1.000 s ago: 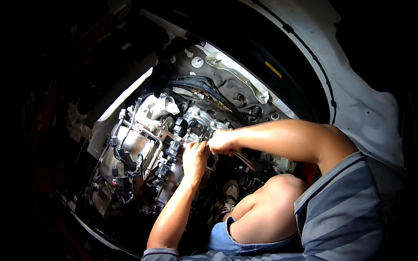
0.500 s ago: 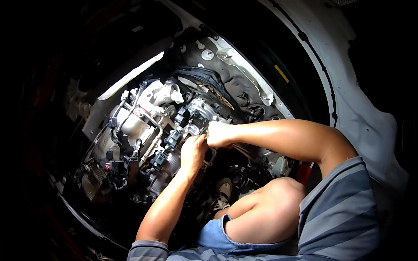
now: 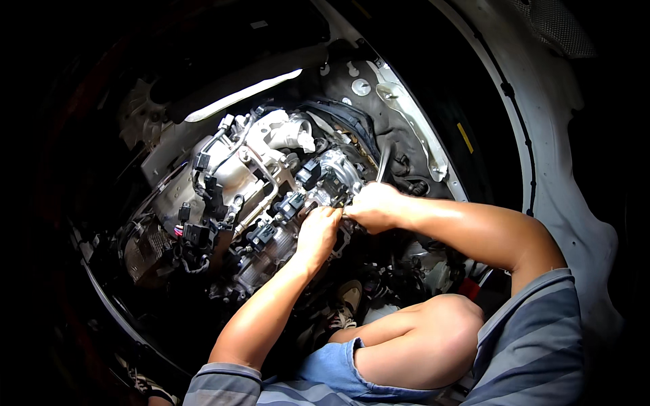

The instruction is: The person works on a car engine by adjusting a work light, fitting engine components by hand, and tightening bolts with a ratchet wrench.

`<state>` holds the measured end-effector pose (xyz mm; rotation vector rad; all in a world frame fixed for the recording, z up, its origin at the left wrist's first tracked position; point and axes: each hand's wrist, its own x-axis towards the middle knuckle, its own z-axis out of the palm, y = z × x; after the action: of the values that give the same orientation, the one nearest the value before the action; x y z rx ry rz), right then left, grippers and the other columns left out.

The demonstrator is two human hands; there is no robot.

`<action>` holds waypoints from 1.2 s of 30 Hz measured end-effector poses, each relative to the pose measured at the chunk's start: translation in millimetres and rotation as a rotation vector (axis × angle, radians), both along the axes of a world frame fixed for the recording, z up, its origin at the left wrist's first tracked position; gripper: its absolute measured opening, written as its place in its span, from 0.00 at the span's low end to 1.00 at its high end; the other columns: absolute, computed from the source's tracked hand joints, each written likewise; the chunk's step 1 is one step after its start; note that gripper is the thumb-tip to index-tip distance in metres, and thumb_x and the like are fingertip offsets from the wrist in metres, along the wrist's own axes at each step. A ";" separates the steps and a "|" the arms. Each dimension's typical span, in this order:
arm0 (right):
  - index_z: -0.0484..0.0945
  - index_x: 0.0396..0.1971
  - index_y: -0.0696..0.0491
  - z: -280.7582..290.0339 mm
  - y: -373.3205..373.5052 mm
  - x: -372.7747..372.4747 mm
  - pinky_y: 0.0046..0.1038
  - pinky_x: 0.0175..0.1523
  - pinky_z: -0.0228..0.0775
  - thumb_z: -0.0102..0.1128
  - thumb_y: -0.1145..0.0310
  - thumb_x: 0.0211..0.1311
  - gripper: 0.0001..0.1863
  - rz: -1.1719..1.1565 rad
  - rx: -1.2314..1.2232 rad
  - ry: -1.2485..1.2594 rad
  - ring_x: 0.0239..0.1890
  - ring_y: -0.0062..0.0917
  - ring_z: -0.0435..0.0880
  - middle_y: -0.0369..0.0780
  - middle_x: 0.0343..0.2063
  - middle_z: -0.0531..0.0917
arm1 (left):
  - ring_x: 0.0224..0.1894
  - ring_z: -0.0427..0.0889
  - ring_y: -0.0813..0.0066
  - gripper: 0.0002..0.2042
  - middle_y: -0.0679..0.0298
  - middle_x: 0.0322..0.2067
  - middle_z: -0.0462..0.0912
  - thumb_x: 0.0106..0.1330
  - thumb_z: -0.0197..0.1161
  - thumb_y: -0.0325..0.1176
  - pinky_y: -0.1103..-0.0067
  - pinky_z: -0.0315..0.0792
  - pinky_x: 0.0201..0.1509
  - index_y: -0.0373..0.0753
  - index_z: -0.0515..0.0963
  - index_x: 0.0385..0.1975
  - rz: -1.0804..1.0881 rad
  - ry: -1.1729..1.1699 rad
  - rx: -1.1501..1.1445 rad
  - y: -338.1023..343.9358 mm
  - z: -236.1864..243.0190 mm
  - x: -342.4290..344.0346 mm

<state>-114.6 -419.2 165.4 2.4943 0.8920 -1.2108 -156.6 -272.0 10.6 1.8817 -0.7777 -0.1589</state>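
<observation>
Both hands are together at the edge of a metal engine (image 3: 211, 181) fitted with hoses and connectors. My right hand (image 3: 374, 207) is closed in a fist around a shiny metal bar-like tool (image 3: 384, 163); its upper end sticks up out of the fist, and its lower end is hidden. Right beside it, my left hand (image 3: 319, 233) is closed with its fingertips against my right hand. What those fingers pinch, if anything, is hidden. Black connectors (image 3: 291, 205) sit on the engine just left of the hands, and a silvery round housing (image 3: 336, 166) lies beyond them.
A pale ribbed duct opening (image 3: 294, 132) and black hoses (image 3: 345, 115) lie farther back. The white body panel (image 3: 562, 196) curves along the right. My bent knee (image 3: 433, 325) and shoe (image 3: 349, 298) are close below. A loose wiring harness (image 3: 200, 233) hangs at left.
The view has shifted, so the engine and hands appear farther right. My right fist has turned, and the bar-like tool now shows standing up from it. My left hand stays beside it.
</observation>
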 end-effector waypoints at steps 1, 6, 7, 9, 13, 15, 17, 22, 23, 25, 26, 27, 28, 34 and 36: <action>0.87 0.30 0.52 -2.1 7.8 13.9 0.39 0.42 0.81 0.63 0.68 0.48 0.09 0.159 0.030 -0.049 0.36 0.38 0.89 0.44 0.30 0.88 | 0.46 0.81 0.56 0.10 0.56 0.37 0.82 0.61 0.59 0.26 0.66 0.76 0.52 0.35 0.80 0.41 0.011 -0.011 0.015 0.8 -3.4 2.5; 0.81 0.24 0.59 -29.8 -1.9 0.6 0.38 0.27 0.75 0.58 0.70 0.50 0.08 -1.186 0.068 0.347 0.20 0.36 0.82 0.46 0.21 0.83 | 0.45 0.81 0.55 0.10 0.56 0.37 0.81 0.63 0.60 0.28 0.66 0.76 0.50 0.36 0.79 0.42 0.041 0.061 -0.022 2.7 -4.3 -3.5; 0.79 0.23 0.60 -32.6 2.7 -10.9 0.37 0.23 0.72 0.57 0.71 0.51 0.07 -1.738 0.118 0.501 0.17 0.32 0.79 0.43 0.18 0.80 | 0.46 0.81 0.56 0.12 0.56 0.39 0.81 0.63 0.57 0.27 0.67 0.76 0.52 0.36 0.79 0.46 0.043 0.060 0.000 6.2 -5.4 -1.4; 0.78 0.23 0.59 -15.0 15.4 -1.4 0.36 0.22 0.72 0.59 0.69 0.52 0.08 -1.397 0.101 0.345 0.18 0.31 0.80 0.43 0.18 0.79 | 0.47 0.81 0.57 0.12 0.56 0.39 0.81 0.63 0.56 0.27 0.67 0.76 0.52 0.36 0.79 0.45 0.047 0.067 0.020 3.0 -2.7 1.0; 0.85 0.33 0.54 1.0 13.0 13.0 0.40 0.44 0.81 0.63 0.64 0.52 0.11 -0.048 -0.126 0.043 0.36 0.42 0.88 0.47 0.31 0.88 | 0.48 0.80 0.57 0.12 0.57 0.39 0.81 0.63 0.56 0.27 0.68 0.76 0.53 0.36 0.79 0.44 -0.009 0.073 0.037 1.0 -1.0 -4.3; 0.84 0.31 0.55 -10.1 33.1 -3.1 0.39 0.42 0.80 0.62 0.66 0.52 0.10 -0.482 -0.088 -0.100 0.36 0.41 0.88 0.48 0.31 0.87 | 0.48 0.80 0.57 0.12 0.57 0.39 0.81 0.63 0.55 0.27 0.68 0.76 0.53 0.36 0.79 0.44 0.008 0.055 0.068 7.5 -6.5 0.5; 0.79 0.23 0.55 -17.8 10.1 -13.0 0.34 0.28 0.71 0.60 0.70 0.54 0.05 -1.417 0.254 0.390 0.21 0.31 0.79 0.42 0.20 0.81 | 0.46 0.81 0.57 0.10 0.56 0.37 0.80 0.60 0.62 0.26 0.67 0.77 0.49 0.37 0.79 0.41 0.091 -0.042 -0.024 0.9 -8.9 -2.3; 0.81 0.26 0.55 -9.6 14.1 0.4 0.36 0.34 0.77 0.60 0.71 0.49 0.05 -0.547 0.065 0.036 0.27 0.36 0.85 0.45 0.22 0.84 | 0.46 0.81 0.57 0.10 0.57 0.37 0.80 0.59 0.62 0.26 0.67 0.76 0.51 0.38 0.79 0.41 0.059 0.000 -0.028 -1.9 -13.1 -3.0; 0.83 0.28 0.54 -6.1 5.0 -1.3 0.37 0.38 0.80 0.61 0.70 0.49 0.06 -0.152 -0.024 -0.087 0.31 0.37 0.88 0.46 0.25 0.86 | 0.46 0.81 0.57 0.10 0.57 0.37 0.80 0.59 0.62 0.26 0.67 0.76 0.51 0.38 0.79 0.41 0.052 0.004 -0.035 -1.5 -11.5 -3.9; 0.84 0.30 0.54 -7.1 8.3 8.1 0.38 0.42 0.81 0.62 0.68 0.49 0.08 0.055 -0.004 -0.016 0.34 0.38 0.88 0.47 0.29 0.87 | 0.46 0.81 0.56 0.10 0.57 0.39 0.81 0.58 0.63 0.25 0.68 0.76 0.52 0.38 0.79 0.41 0.049 -0.026 -0.033 -1.1 -10.3 -1.5; 0.83 0.27 0.55 -12.3 20.3 4.6 0.37 0.40 0.81 0.62 0.69 0.48 0.07 -0.152 0.006 -0.067 0.32 0.37 0.89 0.48 0.28 0.87 | 0.47 0.81 0.56 0.11 0.56 0.40 0.81 0.58 0.63 0.25 0.68 0.76 0.53 0.37 0.79 0.41 0.070 -0.018 -0.065 -0.3 -15.2 -5.0; 0.81 0.25 0.56 -16.6 27.2 1.4 0.36 0.37 0.80 0.62 0.70 0.47 0.06 -0.358 0.016 -0.117 0.31 0.36 0.89 0.48 0.26 0.86 | 0.47 0.81 0.56 0.11 0.56 0.40 0.81 0.58 0.63 0.25 0.68 0.76 0.53 0.37 0.79 0.41 0.076 -0.014 -0.058 1.7 -20.7 -8.1; 0.78 0.20 0.56 -51.8 -13.8 2.6 0.37 0.28 0.75 0.62 0.72 0.46 0.04 -0.688 -0.023 0.123 0.21 0.33 0.84 0.46 0.21 0.84 | 0.47 0.81 0.55 0.11 0.56 0.40 0.82 0.58 0.63 0.25 0.68 0.76 0.53 0.36 0.78 0.40 0.068 -0.003 -0.072 -8.4 -13.0 -8.0; 0.82 0.25 0.57 -23.0 3.4 8.8 0.37 0.34 0.78 0.61 0.69 0.50 0.07 -0.214 0.070 0.069 0.26 0.38 0.87 0.47 0.20 0.84 | 0.46 0.80 0.56 0.09 0.56 0.37 0.80 0.59 0.63 0.26 0.68 0.77 0.51 0.36 0.78 0.38 0.030 0.002 0.015 -0.7 -6.7 1.1; 0.85 0.29 0.56 -13.9 -0.4 22.3 0.40 0.40 0.80 0.62 0.64 0.52 0.11 0.220 0.071 0.004 0.31 0.42 0.88 0.49 0.24 0.86 | 0.45 0.79 0.56 0.08 0.56 0.36 0.79 0.60 0.60 0.25 0.67 0.76 0.50 0.36 0.78 0.38 0.037 -0.036 -0.014 -3.0 -12.6 -0.7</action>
<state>-92.4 -419.5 151.5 2.3700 1.1939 -1.1310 -157.2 -274.9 -2.0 1.8889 -0.7661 -0.0970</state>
